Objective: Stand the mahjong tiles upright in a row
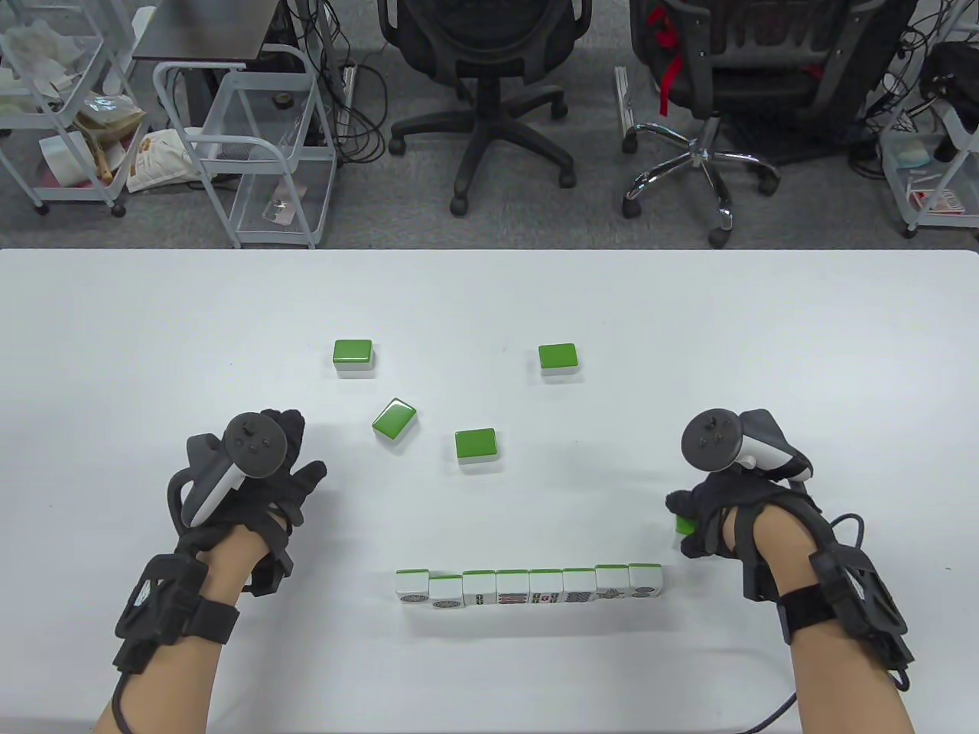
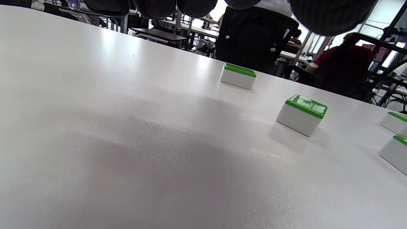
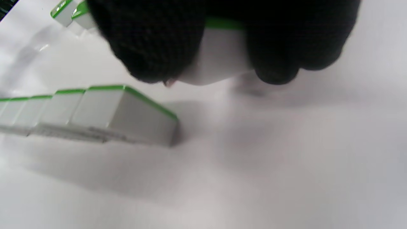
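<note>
A row of several upright green-backed mahjong tiles (image 1: 528, 587) stands near the table's front edge; its right end shows in the right wrist view (image 3: 127, 111). My right hand (image 1: 692, 524) pinches one tile (image 1: 684, 525) just up and right of the row's right end; in the right wrist view the tile (image 3: 219, 54) sits between thumb and fingers, close to the table. Several tiles lie face down farther back: (image 1: 354, 356), (image 1: 395, 419), (image 1: 476, 445), (image 1: 557, 357). My left hand (image 1: 294, 459) hovers open and empty left of them; two tiles (image 2: 302, 114), (image 2: 238, 75) show ahead of it.
The white table (image 1: 153, 344) spreads wide around the tiles. Office chairs (image 1: 489, 92), wire carts (image 1: 260, 145) and cables stand on the floor beyond the far edge. A cable (image 1: 849, 527) runs from my right wrist.
</note>
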